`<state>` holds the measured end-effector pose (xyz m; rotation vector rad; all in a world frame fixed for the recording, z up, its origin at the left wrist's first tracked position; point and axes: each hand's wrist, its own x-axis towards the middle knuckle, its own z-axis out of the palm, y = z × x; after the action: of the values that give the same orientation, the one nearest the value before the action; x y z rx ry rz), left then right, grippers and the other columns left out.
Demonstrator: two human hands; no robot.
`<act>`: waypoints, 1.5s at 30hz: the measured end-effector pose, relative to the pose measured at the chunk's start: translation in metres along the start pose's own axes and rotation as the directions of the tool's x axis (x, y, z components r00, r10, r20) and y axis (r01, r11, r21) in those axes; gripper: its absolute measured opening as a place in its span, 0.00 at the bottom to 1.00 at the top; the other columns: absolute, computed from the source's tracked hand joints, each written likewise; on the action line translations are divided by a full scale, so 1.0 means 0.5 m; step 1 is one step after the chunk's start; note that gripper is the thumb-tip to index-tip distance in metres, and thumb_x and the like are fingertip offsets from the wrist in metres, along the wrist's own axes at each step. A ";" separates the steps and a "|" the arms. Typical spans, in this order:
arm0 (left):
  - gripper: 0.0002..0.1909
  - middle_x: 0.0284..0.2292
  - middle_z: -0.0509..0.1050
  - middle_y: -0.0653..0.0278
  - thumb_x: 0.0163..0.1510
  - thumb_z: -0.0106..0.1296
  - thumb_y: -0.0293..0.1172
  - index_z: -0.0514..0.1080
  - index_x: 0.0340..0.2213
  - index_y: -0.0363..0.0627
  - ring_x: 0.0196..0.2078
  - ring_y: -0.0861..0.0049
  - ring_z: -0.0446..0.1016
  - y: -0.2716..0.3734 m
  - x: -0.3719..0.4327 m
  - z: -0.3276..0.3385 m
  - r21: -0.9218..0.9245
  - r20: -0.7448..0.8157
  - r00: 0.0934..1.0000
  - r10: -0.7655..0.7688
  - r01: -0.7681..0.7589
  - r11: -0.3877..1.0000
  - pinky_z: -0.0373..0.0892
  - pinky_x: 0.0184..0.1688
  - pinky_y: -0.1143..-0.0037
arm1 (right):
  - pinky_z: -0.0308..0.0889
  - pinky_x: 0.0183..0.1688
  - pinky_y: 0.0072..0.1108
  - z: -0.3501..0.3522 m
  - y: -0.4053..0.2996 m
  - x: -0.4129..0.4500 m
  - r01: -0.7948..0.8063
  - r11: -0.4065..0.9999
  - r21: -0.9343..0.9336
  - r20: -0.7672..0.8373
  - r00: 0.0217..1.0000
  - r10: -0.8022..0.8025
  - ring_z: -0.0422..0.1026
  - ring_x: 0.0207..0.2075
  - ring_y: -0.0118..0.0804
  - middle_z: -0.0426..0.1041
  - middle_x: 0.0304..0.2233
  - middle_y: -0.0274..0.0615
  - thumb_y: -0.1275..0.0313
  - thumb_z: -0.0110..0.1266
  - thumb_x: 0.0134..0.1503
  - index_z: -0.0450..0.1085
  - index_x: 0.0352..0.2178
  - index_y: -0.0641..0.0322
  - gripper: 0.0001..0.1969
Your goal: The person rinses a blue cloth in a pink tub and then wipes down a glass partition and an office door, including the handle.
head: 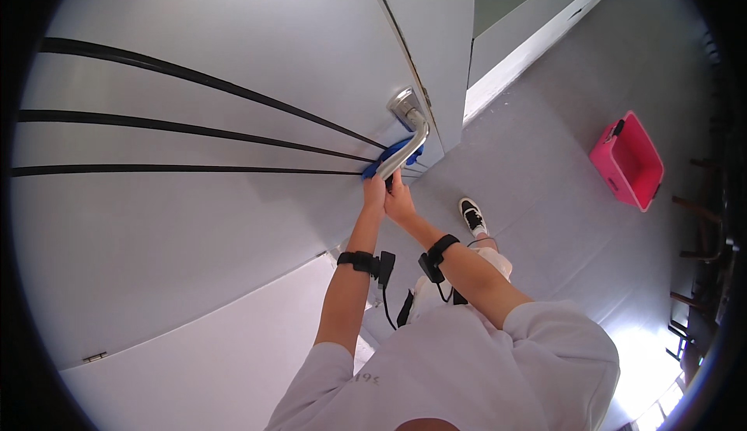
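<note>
A grey door [192, 215] with long black strips [192, 75] fills the left side. From its lock plate, a metal lever handle [415, 133] reaches down to my hands. Behind the handle, against the door, lies a blue cloth [413, 150]. My left hand [374, 192] is at the handle's free end, beside the lower edge of the cloth. Close against it, my right hand [399, 199] has a finger pointing up at the handle's end. A small dark thing shows between the hands; what it is cannot be told. The fingers are partly hidden.
A pink plastic bin [615, 168] stands on the grey floor [543, 197] to the right. A white door frame or sill [513, 72] runs along the upper right. Wooden chair legs [697, 209] show at the far right edge. Black straps with small devices and cables sit on both forearms.
</note>
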<state>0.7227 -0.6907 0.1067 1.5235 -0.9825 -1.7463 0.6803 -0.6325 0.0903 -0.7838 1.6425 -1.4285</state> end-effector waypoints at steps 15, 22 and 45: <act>0.18 0.33 0.73 0.56 0.50 0.54 0.38 0.68 0.37 0.36 0.34 0.66 0.77 -0.022 -0.089 0.016 -0.067 -0.060 0.971 -0.232 0.228 0.971 0.72 0.38 0.74 | 0.67 0.20 0.21 -0.235 0.019 0.040 -0.364 0.931 -0.004 0.432 0.839 0.330 0.70 0.19 0.31 0.71 0.23 0.43 0.77 0.47 0.47 0.60 0.52 0.54 0.27; 0.14 0.25 0.73 0.72 0.48 0.58 0.35 0.74 0.32 0.35 0.27 0.89 0.66 0.021 -0.274 0.075 -0.036 0.237 0.943 0.235 -0.233 0.972 0.61 0.27 0.83 | 0.68 0.38 0.22 -0.426 -0.005 -0.060 -0.230 0.953 -0.200 0.694 0.653 0.303 0.72 0.34 0.30 0.73 0.32 0.41 0.73 0.49 0.51 0.64 0.47 0.58 0.19; 0.09 0.27 0.71 0.72 0.50 0.55 0.28 0.71 0.33 0.37 0.30 0.87 0.67 0.193 -0.476 0.146 0.158 0.392 0.810 0.437 -0.527 0.835 0.63 0.35 0.82 | 0.63 0.52 0.31 -0.509 -0.346 -0.030 0.186 0.631 0.753 0.318 0.737 -0.597 0.67 0.49 0.41 0.67 0.49 0.46 0.63 0.47 0.57 0.59 0.52 0.64 0.23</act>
<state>0.6837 -0.5341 0.3192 0.9839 -1.6738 -1.5629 0.4564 -0.5255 0.2728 -1.0278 0.4031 -1.7456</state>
